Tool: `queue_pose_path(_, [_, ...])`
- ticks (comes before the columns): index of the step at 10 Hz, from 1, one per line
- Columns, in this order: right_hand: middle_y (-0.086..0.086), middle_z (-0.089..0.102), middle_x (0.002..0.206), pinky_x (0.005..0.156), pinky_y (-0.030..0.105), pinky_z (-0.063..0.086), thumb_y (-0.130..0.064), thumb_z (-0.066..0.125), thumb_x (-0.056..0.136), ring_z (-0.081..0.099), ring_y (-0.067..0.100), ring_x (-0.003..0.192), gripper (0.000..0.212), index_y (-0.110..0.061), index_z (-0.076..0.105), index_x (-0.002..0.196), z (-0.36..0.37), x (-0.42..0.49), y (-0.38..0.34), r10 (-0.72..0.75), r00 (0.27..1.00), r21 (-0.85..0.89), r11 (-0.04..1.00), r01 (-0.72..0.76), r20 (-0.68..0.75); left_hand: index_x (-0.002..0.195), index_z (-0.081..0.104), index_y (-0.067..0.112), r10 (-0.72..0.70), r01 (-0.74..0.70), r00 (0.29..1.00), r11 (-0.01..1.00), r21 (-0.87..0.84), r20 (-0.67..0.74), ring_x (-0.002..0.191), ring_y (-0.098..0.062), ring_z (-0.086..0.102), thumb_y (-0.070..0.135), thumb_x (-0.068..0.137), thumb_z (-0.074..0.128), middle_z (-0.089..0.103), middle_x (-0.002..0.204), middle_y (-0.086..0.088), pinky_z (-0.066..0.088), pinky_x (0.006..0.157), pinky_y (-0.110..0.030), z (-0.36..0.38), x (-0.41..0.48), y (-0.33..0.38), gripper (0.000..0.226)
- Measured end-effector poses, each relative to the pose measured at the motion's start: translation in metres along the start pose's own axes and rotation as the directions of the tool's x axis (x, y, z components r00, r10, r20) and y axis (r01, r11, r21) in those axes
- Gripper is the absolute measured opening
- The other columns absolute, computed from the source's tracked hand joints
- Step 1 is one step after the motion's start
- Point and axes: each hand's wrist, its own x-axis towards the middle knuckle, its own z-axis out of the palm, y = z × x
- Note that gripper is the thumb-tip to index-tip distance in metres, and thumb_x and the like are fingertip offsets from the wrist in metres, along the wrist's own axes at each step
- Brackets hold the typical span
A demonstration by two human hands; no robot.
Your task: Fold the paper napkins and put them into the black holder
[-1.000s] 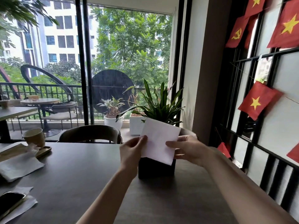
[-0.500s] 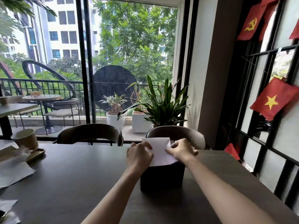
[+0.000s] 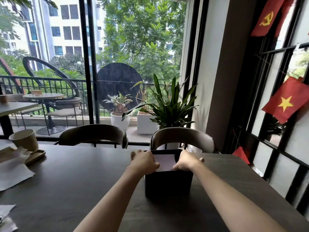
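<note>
White napkin (image 3: 164, 162) sits inside the black holder (image 3: 168, 184); left hand (image 3: 144, 162) and right hand (image 3: 186, 160) pinch its sides. Pushing unevenly may crumple it.

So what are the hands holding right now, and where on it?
Both hands hold the white napkin down in the black holder: the left hand at its left edge, the right hand at its right edge. Fingertip contact is hidden.

2 bare forearms rise from the frame's bottom edge; the left hand (image 3: 145, 162) and right hand (image 3: 187, 161) wear nothing.
</note>
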Motion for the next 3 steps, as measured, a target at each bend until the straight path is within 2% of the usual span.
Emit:
queue_pose_path(1, [-0.003,0.052,0.076,0.096,0.041,0.030,-0.037,0.071,0.072,0.055,0.020,0.096,0.035,-0.018,0.044,0.061,-0.003,-0.012,-0.002,-0.026,1.000,-0.002,1.000,0.026,0.014,0.091,0.074,0.020,0.023,-0.023,1.000,0.996,-0.085,0.004,0.112,-0.026,0.045,0.038,0.081,0.056,0.070,0.101,-0.008,0.029,0.093,-0.035,-0.004,-0.002,-0.004,0.027])
queue_pose_path(2, [-0.005,0.051,0.061,0.087,0.038,0.030,-0.038,0.067,0.073,0.057,0.020,0.087,0.034,-0.016,0.046,0.057,-0.003,-0.020,-0.002,-0.036,0.999,0.047,0.998,0.035,0.015,0.092,0.074,0.022,0.077,-0.078,0.997,0.989,-0.129,-0.013,0.110,-0.024,0.044,0.041,0.084,0.056,0.071,0.100,-0.005,0.029,0.090,-0.033,-0.007,-0.008,-0.007,0.028])
queue_pose_path(3, [-0.002,0.060,0.068,0.091,0.042,0.034,-0.044,0.063,0.073,0.065,0.023,0.097,0.032,-0.012,0.060,0.067,-0.004,-0.023,0.000,-0.072,0.996,0.059,0.996,0.068,0.059,0.096,0.072,0.027,0.090,-0.109,0.989,0.980,-0.165,-0.121,0.109,-0.021,0.040,0.043,0.085,0.056,0.070,0.097,-0.001,0.027,0.088,-0.032,-0.012,-0.016,-0.008,0.026])
